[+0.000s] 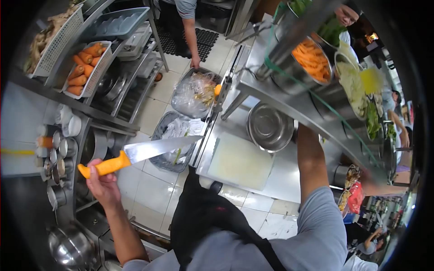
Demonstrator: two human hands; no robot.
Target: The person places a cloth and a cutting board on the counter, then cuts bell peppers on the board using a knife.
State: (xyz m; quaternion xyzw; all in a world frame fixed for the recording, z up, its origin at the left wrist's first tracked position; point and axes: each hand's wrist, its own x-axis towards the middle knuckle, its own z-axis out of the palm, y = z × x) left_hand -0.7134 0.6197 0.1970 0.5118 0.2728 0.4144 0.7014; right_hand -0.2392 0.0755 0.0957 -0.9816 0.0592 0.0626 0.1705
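A grey steel table carries a white rectangular cutting board and a round steel bowl. At left, the left hand has its fingers around an orange-handled steel knife; the right hand is hidden. Seemingly mid-handling; any cut calls for swinging rightward.

The person's left hand is at eight o'clock, fingers curled in a grip, bare forearm angled toward eleven. The right forearm points toward twelve, the right hand hidden.
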